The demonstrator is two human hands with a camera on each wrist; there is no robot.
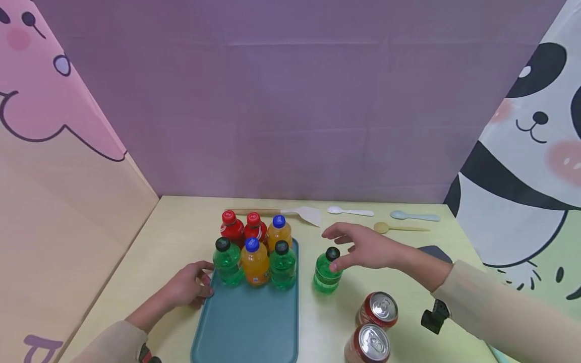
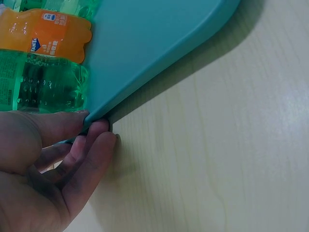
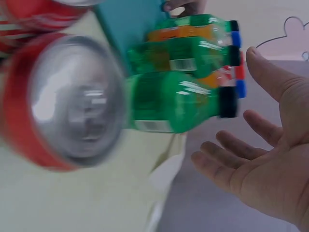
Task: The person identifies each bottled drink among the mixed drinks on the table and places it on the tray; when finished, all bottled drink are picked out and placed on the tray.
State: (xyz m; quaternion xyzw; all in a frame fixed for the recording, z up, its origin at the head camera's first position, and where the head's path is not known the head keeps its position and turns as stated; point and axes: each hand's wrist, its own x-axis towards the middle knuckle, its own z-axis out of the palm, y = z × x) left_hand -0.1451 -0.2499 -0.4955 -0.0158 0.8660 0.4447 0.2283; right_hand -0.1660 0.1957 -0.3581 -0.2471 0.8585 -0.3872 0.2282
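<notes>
Your right hand [image 1: 369,248] hovers over the black cap of a clear green plastic bottle [image 1: 327,272], fingers spread and loose, gripping nothing. That bottle stands upright on the pale wooden table [image 1: 172,237], just beside the right edge of the smooth teal tray [image 1: 247,327]. Your left hand [image 1: 188,287] pinches the tray's rounded left rim, thumb on top, fingers curled beneath. Two ribbed red cans [image 1: 374,325] with silver tops sit near your right forearm.
</notes>
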